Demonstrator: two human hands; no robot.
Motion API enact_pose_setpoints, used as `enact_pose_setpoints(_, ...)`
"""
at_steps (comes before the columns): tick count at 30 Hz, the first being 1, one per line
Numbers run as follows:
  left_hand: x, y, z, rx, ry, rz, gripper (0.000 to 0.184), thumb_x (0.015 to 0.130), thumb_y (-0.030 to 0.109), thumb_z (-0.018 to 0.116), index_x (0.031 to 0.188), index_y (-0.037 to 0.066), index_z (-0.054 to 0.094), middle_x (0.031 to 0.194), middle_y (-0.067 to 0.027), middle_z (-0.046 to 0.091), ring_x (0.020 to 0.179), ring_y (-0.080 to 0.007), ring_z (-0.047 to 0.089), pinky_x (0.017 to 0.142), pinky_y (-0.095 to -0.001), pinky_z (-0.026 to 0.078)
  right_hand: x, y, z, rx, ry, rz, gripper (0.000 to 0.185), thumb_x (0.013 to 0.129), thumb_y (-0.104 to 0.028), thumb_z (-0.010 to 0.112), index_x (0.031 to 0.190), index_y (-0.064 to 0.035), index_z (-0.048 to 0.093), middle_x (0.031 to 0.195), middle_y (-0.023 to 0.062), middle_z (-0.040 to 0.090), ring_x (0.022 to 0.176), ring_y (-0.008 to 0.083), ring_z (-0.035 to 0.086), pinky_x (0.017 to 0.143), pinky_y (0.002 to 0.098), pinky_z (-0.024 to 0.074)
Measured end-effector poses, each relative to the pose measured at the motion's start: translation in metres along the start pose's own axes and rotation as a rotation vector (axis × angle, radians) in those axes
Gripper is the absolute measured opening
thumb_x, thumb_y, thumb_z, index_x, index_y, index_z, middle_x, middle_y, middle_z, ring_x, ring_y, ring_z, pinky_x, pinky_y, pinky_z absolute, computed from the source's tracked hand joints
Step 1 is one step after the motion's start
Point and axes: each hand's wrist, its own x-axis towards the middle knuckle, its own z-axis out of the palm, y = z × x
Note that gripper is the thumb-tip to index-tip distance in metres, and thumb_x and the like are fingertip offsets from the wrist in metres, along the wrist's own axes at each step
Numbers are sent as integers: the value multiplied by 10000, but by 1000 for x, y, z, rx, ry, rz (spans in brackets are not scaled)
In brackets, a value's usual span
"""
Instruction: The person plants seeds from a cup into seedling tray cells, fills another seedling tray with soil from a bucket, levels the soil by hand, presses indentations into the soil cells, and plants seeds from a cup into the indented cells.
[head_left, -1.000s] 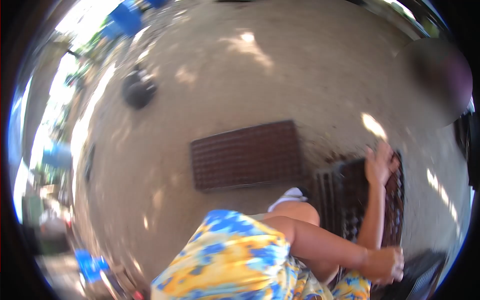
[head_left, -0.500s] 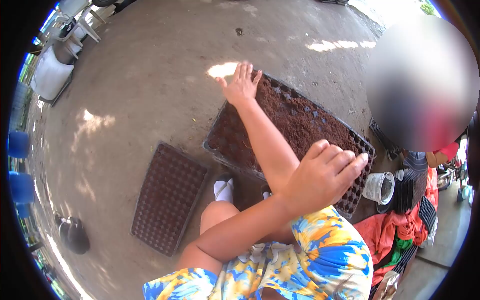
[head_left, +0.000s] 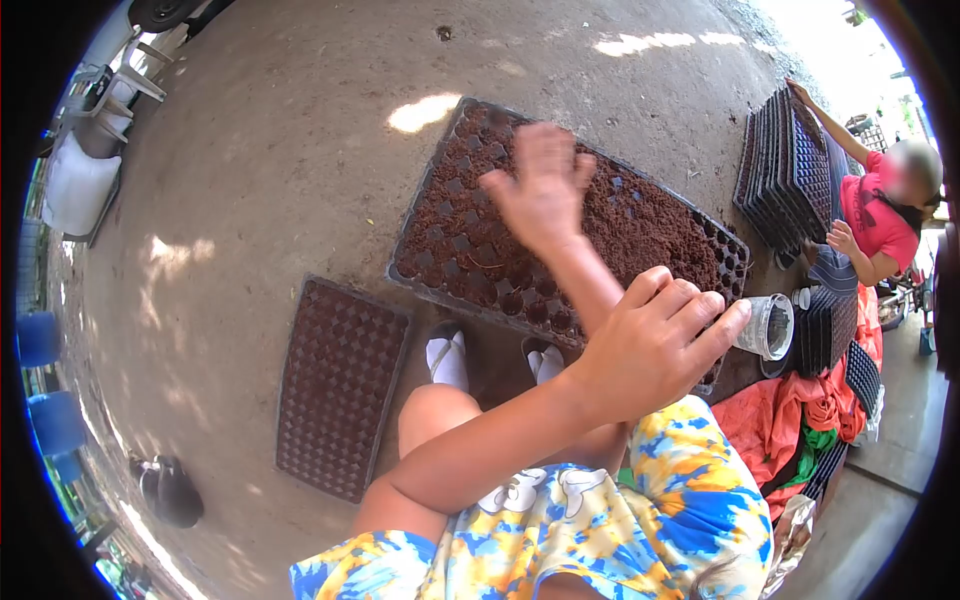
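A black seedling tray (head_left: 440,290) lies on the ground before me, its cells filled with dark brown soil (head_left: 650,235). Loose soil is heaped over its right half, while cell edges show on the left. My right hand (head_left: 545,190), slightly blurred, is over the tray's far middle with fingers spread, palm down. Whether it touches the soil I cannot tell. My left hand (head_left: 660,340) is curled closed in front of my right forearm, above the tray's near right side; the inside of its fingers is hidden. My forearms cross in view.
Another soil-filled tray (head_left: 345,385) lies left of my feet. At right are a white tub (head_left: 768,328), stacked trays (head_left: 785,170) and an orange sheet (head_left: 765,405). A person in a pink shirt (head_left: 880,230) has one hand on the stack. A dark bag-like object (head_left: 172,492) sits lower left.
My right hand has moved right from the tray's far left corner. Cell edges now show where soil covered the left part. My left hand stays curled. The view has shifted slightly.
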Motion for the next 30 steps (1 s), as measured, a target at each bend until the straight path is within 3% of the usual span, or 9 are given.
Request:
enact_pose_setpoints(3, -1, 0, 0, -12, -23, 3, 349, 782, 168, 640, 1123, 93, 632, 968, 3, 613, 878, -143, 591, 808, -346, 406, 7, 62, -7, 46, -300, 430, 921, 903, -699, 227, 1496, -16, 53, 1567, 180, 24, 1455, 287, -46, 1146, 480, -68)
enact_pose_setpoints(7, 1, 2, 7, -12, -12, 9, 348, 774, 149, 657, 1116, 93, 634, 961, 1, 617, 864, -148, 592, 805, -355, 416, 38, 40, 5, 5, -370, 288, 906, 902, -699, 142, 1496, -26, 17, 1574, 134, 32, 1456, 251, -32, 1155, 451, -70)
enact_pose_setpoints(13, 6, -2, 5, 2, 20, -11, 327, 789, 152, 679, 1108, 96, 635, 948, 0, 620, 843, -155, 588, 791, -356, 412, 71, -41, 8, 70, -317, 9, 844, 936, -631, 213, 1492, -42, -27, 1563, 145, -31, 1445, 267, -77, 1166, 433, -26)
enact_pose_setpoints(16, 6, -3, 4, -12, 32, -15, 333, 789, 156, 689, 1114, 104, 634, 946, 6, 621, 837, -158, 586, 792, -358, 404, 75, -90, 11, 82, -532, -138, 847, 940, -621, 210, 1484, -21, -40, 1561, 137, -62, 1442, 256, -100, 1166, 424, -23)
enact_pose_setpoints(19, 8, -7, -2, 28, 58, -19, 357, 785, 156, 694, 1132, 105, 627, 946, 8, 621, 832, -157, 585, 800, -356, 397, 82, -97, 17, 63, -583, -179, 839, 941, -622, 194, 1486, -20, -15, 1563, 140, -48, 1443, 263, -91, 1166, 419, -23)
enact_pose_setpoints(22, 7, -11, -11, 41, 87, -38, 378, 783, 155, 696, 1149, 99, 619, 950, 6, 620, 830, -154, 585, 802, -352, 395, 95, -66, 27, -11, -426, 45, 841, 936, -632, 182, 1490, -27, -2, 1565, 140, -35, 1444, 267, -88, 1165, 425, -35)
enact_pose_setpoints(25, 6, -9, -14, 11, 76, -31, 389, 777, 151, 700, 1153, 98, 618, 958, 5, 621, 827, -152, 584, 788, -349, 398, 94, -31, 23, -15, -424, 296, 840, 940, -626, 170, 1485, -8, 8, 1563, 158, -20, 1448, 259, -65, 1162, 440, -43)
enact_pose_setpoints(30, 11, -12, -13, 35, 86, -25, 392, 777, 156, 701, 1156, 107, 616, 960, 8, 623, 827, -158, 584, 785, -346, 399, 94, -71, 26, 9, -427, 122, 833, 940, -625, 131, 1483, -8, -2, 1564, 136, -32, 1447, 266, -55, 1164, 434, -39)
